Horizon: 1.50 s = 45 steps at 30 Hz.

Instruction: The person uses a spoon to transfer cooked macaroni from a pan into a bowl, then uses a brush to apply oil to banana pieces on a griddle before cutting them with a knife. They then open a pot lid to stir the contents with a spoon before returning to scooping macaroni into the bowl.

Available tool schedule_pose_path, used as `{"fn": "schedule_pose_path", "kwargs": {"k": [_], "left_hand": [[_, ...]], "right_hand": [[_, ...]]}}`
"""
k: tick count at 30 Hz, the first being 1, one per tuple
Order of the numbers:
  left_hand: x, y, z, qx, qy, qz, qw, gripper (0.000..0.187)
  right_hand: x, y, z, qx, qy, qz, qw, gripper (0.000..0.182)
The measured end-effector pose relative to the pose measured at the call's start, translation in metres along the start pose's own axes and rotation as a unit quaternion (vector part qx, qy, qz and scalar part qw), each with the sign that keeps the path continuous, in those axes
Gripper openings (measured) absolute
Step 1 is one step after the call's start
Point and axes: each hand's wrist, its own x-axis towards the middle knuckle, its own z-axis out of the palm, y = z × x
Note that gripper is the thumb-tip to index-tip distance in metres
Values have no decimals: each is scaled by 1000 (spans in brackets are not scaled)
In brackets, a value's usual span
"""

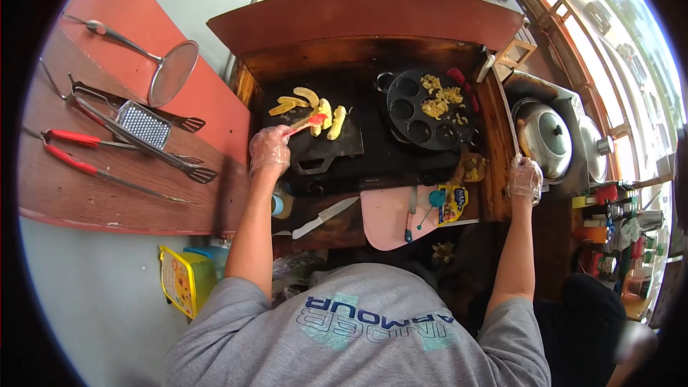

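Utensil [307,125], red-headed, a basting brush or small spatula, is grasped in your left hand [270,150], the fingers closed round its handle inside a clear plastic glove. Its long axis runs slantwise across the flat griddle [349,145], the head pointing to your right and slightly away from you. That head is at the banana pieces [337,123], over or against one near the middle; you can't tell here whether it touches. The two pieces nearest the head's side lie mostly lengthwise, pointing away from you, while those at the left lie more crosswise.

Your right hand [525,178], gloved too, is at the wooden side wall [494,125], by the near end of a pale strip [514,136] along its edge. Its fingers look curled, but whether they grip anything can't be told.

Right of the griddle is the round pan [418,131] with hollows, yellow bits in its far right part. Nearer you are a white-handled knife [326,216] and the pink cutting board [383,218].
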Motion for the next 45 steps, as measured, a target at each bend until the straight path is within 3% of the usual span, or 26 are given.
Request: {"fn": "schedule_pose_path", "kwargs": {"k": [3,5,7,9,11,13,15,17,26,27,29,30,33,36,41,43,44,45], "left_hand": [[-3,6,7,-3,25,-9,1000,19],[-3,18,12,21,0,46,999,20],[-2,16,18,16,33,77,996,23],[-3,14,19,78,138,78,984,25],[-3,11,11,77,133,85,984,28],[-7,17,-8,54,25,125,990,30],[-8,11,6,77,46,163,983,29],[3,19,14,156,142,195,958,26],[2,33,-10,131,32,116,984,22],[8,27,-5,132,33,114,984,22],[31,6,10,111,143,72,981,22],[45,-4,13,114,131,51,983,23],[78,-35,27,130,203,74,968,21],[87,-40,24,123,152,126,973,21],[53,-38,-3,107,137,125,977,22],[37,-43,-16,136,177,33,974,21],[30,-39,-24,136,182,30,973,21],[24,-25,-44,157,77,-95,980,21]], "right_hand": [[-4,-7,-7,12,2,3,1000,35],[-2,-8,-7,13,6,-2,1000,35],[2,-8,-6,4,0,0,1000,35],[1,-5,-4,-7,-8,4,1000,35],[3,-4,-4,12,-3,-17,1000,37],[6,-6,-7,5,-5,-15,1000,36],[4,-9,-8,-7,-14,-12,1000,35],[5,-2,0,-13,-6,-24,1000,34],[5,-2,2,-2,3,-36,999,35],[7,-1,5,-2,-7,-24,1000,33],[10,-3,5,-2,-14,-10,1000,31],[9,-5,2,-10,-17,-12,1000,33],[8,-7,-5,-23,-31,-18,999,36],[10,-9,-6,-32,-44,-21,998,37],[7,-2,0,-31,-31,-30,999,31],[7,0,1,-32,-6,-64,997,30],[8,0,2,-30,-2,-66,997,30],[7,1,2,-31,0,-66,997,29]]}}
